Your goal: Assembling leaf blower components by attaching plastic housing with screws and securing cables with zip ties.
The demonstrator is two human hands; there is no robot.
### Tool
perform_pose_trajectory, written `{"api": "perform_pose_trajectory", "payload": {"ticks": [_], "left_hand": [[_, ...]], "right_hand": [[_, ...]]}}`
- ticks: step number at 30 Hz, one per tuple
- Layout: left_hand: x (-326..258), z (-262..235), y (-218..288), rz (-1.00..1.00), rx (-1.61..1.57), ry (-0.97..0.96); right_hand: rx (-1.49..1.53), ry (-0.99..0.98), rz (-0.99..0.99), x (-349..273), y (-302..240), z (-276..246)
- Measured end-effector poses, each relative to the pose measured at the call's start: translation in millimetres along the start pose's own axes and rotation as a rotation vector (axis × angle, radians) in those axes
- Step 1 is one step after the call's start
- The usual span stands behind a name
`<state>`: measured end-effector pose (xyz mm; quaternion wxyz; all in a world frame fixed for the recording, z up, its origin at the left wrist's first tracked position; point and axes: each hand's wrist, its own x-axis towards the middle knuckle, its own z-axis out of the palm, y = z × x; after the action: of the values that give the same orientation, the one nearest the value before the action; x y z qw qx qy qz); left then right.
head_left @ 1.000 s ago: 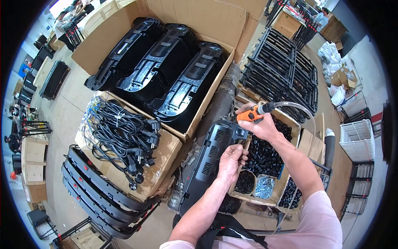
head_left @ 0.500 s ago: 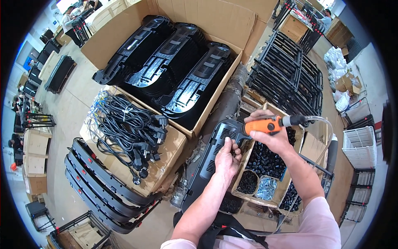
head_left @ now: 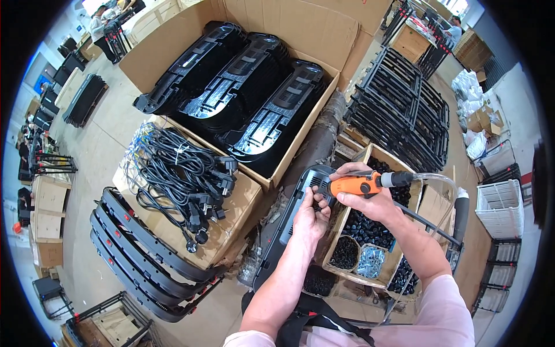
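So compared with a second back, the right hand point(head_left: 364, 194) has swung the orange pneumatic screwdriver point(head_left: 354, 185) from pointing down at the parts tray to lying nearly level, tip aimed left at the work, and the left hand point(head_left: 310, 215) has slid up to meet it.

Hard to make out: the driver's bit and whatever small part the left fingertips point(head_left: 321, 203) are pinching are hidden where the two hands meet, so can't tell if it's a screw. The lower end of the long black plastic housing point(head_left: 292, 222) disappears behind the left forearm.

Left fingers are bunched together at the tip of the tool, palm resting on the housing, forearm coming straight up from the bottom edge. Right fingers are curled tight around the orange body, wrist bent, forearm angling in from the lower right, with a clear air hose point(head_left: 430, 179) looping off the back.

Just right of the hands sits a wooden tray of black and silver fasteners point(head_left: 370, 246). Further left, a cardboard box of black power cords point(head_left: 179, 179).
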<state>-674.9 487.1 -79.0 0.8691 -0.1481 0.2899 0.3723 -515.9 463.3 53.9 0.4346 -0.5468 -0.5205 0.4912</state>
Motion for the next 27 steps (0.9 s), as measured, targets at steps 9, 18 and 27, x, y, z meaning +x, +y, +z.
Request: {"api": "perform_pose_trajectory", "payload": {"ticks": [9,18,27], "left_hand": [[-34,-23,-16,-0.035,0.145,0.038],[-81,-63,-12,-0.223,0.231,0.025],[-122,-86,4,-0.27,0.383,0.049]], "right_hand": [[-0.001,0.133,-0.053,39,13,34],[-0.394,0.125,-0.078,62,18,55],[-0.324,0.182,-0.044,57,15,71]]}}
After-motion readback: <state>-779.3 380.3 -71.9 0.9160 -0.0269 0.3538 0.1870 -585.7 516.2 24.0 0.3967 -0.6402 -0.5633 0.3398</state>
